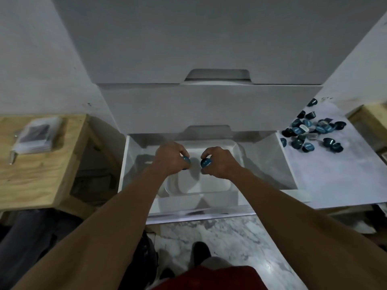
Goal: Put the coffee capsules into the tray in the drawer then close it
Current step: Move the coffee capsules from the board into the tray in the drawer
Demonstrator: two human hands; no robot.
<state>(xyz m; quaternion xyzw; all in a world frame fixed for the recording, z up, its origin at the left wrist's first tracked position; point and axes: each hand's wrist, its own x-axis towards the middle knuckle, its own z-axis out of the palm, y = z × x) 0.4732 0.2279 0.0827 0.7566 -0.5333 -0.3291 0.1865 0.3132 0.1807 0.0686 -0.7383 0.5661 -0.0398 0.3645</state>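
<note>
Over the white tray (234, 147) in the open drawer (288, 164), left hand (167, 156) gripped a blue capsule (186, 161), right hand (219, 162) gripped another capsule (206, 163), foil face turned left.

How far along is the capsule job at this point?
Done: the drawer is open, tray inside; no capsules show in the tray's visible part. In hand: the left hand holds a first capsule, the right hand a second capsule, both over the tray. Left: the pile of capsules on the white surface at right, then closing the drawer.
</note>
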